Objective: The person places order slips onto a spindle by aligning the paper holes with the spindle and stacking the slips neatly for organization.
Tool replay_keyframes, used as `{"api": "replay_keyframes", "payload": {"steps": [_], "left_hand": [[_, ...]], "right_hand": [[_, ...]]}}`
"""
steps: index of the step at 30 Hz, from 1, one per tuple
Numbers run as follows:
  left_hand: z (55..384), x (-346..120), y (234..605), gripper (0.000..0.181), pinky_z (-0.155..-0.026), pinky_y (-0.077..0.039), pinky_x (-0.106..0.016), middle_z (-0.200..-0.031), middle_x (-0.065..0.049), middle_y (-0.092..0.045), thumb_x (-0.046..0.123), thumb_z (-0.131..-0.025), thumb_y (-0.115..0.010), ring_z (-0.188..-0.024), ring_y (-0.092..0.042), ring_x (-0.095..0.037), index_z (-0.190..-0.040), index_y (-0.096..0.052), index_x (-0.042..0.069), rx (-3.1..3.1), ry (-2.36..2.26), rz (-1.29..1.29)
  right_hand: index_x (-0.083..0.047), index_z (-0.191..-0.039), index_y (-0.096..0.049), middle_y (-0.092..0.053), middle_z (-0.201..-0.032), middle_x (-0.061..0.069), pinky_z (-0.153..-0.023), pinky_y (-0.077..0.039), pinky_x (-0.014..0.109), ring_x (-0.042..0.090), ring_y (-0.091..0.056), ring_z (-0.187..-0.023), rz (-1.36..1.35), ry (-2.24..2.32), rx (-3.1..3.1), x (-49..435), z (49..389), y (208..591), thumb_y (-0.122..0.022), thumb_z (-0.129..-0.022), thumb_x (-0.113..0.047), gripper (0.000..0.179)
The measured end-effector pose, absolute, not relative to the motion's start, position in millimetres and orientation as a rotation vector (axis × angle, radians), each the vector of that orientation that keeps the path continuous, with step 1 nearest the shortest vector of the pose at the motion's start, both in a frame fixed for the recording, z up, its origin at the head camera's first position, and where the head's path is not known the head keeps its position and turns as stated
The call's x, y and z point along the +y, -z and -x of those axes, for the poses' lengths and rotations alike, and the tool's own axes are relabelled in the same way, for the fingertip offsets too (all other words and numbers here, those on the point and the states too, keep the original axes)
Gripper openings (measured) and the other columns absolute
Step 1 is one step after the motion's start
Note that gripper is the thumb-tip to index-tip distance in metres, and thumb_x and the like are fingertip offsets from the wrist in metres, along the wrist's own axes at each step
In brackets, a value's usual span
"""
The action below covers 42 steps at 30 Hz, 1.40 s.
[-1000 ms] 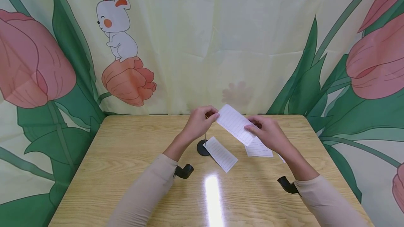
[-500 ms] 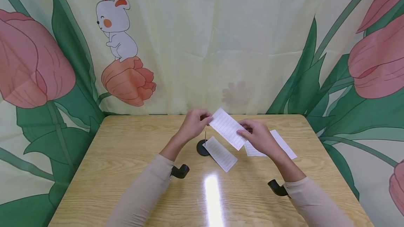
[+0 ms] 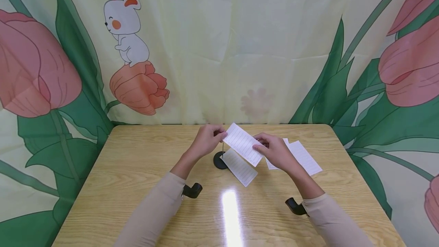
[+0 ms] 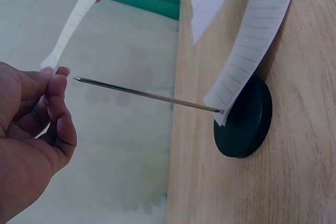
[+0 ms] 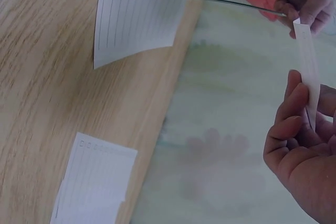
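Left hand [image 3: 205, 142] and right hand [image 3: 274, 151] each pinch one end of lined paper slip [image 3: 243, 149], held in air just above spike [image 4: 142, 94] of black-based holder [image 3: 219, 161] on wooden table [image 3: 120, 186]. Another slip [image 3: 240, 167] already skewered there.

Lined slip [image 3: 244, 144] — airborne, above spike [image 3: 223, 150]

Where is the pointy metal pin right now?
In the head view the spike stands on its black base mid-table, just below the slip held by the left hand and right hand.

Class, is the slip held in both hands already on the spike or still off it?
Off: the slip hangs beside the spike's bare tip.
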<state>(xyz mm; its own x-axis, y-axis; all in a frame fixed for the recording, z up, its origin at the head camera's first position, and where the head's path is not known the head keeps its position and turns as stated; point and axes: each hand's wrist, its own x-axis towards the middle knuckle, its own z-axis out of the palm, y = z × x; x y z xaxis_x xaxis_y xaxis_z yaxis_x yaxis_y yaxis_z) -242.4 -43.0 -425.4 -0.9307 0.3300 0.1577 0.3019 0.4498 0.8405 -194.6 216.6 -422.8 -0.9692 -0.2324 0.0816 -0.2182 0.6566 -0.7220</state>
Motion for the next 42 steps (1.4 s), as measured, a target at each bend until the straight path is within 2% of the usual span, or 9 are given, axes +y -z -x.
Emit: {"api": "replay_keyframes", "payload": {"steps": [16,20,29,36,42], "left_hand": [[241.7,-45.3,438.3,0.013,-0.06,-0.042,-0.026,-0.077,-0.008,-0.066,0.012,-0.101,-0.067,-0.067,-0.053,-0.015,-0.093,-0.077,0.006,2.585,-1.57,-0.515],[241.8,-44.9,440.4,0.014,-0.06,-0.042,-0.026,-0.077,-0.005,-0.066,0.013,-0.101,-0.066,-0.068,-0.054,-0.015,-0.095,-0.077,0.006,2.581,-1.56,-0.508],[243.0,-44.0,445.3,0.015,-0.063,-0.045,-0.025,-0.079,-0.005,-0.066,0.011,-0.103,-0.063,-0.071,-0.056,-0.015,-0.098,-0.076,0.004,2.55,-1.575,-0.47],[241.9,-44.3,448.3,0.016,-0.065,-0.047,-0.025,-0.084,-0.006,-0.068,0.01,-0.104,-0.061,-0.077,-0.061,-0.019,-0.103,-0.076,0.002,2.52,-1.609,-0.45],[241.0,-44.6,450.6,0.018,-0.065,-0.047,-0.024,-0.086,-0.006,-0.07,0.01,-0.104,-0.06,-0.076,-0.061,-0.015,-0.105,-0.076,0.001,2.528,-1.624,-0.47]], "right_hand": [[-0.005,-0.121,-0.071,-0.076,-0.101,0.009,-0.079,-0.056,0.036,0.022,-0.072,-0.094,0.354,1.21,2.839,215.8,195.7,426.7,-0.072,-0.097,-0.012,0.025],[-0.005,-0.121,-0.071,-0.076,-0.101,0.009,-0.081,-0.056,0.038,0.023,-0.072,-0.095,0.348,1.2,2.845,216.1,196.1,427.8,-0.072,-0.097,-0.012,0.025],[-0.005,-0.119,-0.071,-0.076,-0.098,0.008,-0.075,-0.054,0.032,0.019,-0.071,-0.088,0.356,1.191,2.857,215.1,196.5,430.4,-0.072,-0.097,-0.012,0.024],[-0.006,-0.12,-0.071,-0.076,-0.098,0.008,-0.076,-0.055,0.033,0.019,-0.071,-0.089,0.342,1.193,2.848,215.7,197.2,431.4,-0.073,-0.096,-0.013,0.025],[-0.005,-0.12,-0.071,-0.076,-0.099,0.008,-0.077,-0.055,0.034,0.019,-0.071,-0.089,0.35,1.182,2.856,215.6,197.8,433.0,-0.073,-0.096,-0.013,0.025]]}}
